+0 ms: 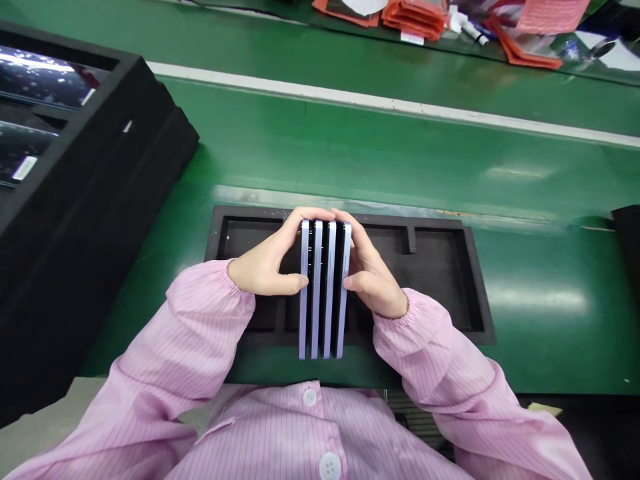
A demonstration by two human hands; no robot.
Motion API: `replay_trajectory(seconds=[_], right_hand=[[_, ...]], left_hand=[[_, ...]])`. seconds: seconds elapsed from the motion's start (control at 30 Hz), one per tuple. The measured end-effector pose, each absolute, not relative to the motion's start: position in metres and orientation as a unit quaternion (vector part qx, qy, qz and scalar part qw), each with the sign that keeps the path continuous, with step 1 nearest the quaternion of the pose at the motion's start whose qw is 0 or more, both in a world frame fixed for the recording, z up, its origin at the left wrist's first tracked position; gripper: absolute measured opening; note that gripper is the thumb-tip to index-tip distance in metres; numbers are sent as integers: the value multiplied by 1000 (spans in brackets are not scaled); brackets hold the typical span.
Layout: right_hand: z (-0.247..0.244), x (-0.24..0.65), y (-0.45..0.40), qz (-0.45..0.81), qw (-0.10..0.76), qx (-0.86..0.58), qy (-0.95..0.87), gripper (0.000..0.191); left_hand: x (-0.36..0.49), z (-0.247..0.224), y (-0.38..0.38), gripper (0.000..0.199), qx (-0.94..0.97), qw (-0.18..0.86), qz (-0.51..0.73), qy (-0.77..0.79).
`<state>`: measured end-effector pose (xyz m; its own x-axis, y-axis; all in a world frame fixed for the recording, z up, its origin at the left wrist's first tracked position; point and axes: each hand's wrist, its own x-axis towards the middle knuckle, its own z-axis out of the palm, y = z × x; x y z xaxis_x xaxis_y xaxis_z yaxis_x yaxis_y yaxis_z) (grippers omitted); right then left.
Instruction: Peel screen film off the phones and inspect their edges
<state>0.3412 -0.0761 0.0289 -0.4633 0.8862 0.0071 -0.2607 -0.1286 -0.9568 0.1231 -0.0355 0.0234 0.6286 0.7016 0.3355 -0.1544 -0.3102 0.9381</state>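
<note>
Between my two hands stands a row of several smartphones (315, 300), held on edge side by side, with light-purple frames and dark gaps between them. My left hand (270, 267) presses on the left side of the row, its thumb on the outermost frame and its fingers over the far end. From the right side my right hand (373, 270) grips the row in the same way, fingertips meeting the left ones at the far end. Beneath the phones lies a black foam tray (440, 267) with divided compartments; the phones and hands hide its middle.
A tall stack of black foam trays (100, 200) stands at the left, dark glossy devices in the top one. Orange-red pouches (415, 19) and other small items lie on the far ledge. The green workbench (540, 293) has a pale strip across it. Another black object (630, 233) shows at the right edge.
</note>
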Motion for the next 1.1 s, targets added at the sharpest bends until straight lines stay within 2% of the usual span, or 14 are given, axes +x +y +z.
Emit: replay_trajectory(seconds=[0.1,0.3,0.6,0.93,1.1], right_hand=[[34,343,-74,684,396,-311,-528,85],[36,344,-69,685,375,-307,-544,84],[37,344,-71,686,377,-304,-544,85],[36,337,-76,618,411,-312,-594,83],[38,336,-76,612,415,-293,-606,76]], left_hand=[[120,23,-34,83,724,552,371,183],[114,29,-33,79,733,565,343,160],[115,27,-35,79,736,559,353,145],[131,27,-48,72,709,503,443,219],[132,28,-50,70,732,478,442,199]])
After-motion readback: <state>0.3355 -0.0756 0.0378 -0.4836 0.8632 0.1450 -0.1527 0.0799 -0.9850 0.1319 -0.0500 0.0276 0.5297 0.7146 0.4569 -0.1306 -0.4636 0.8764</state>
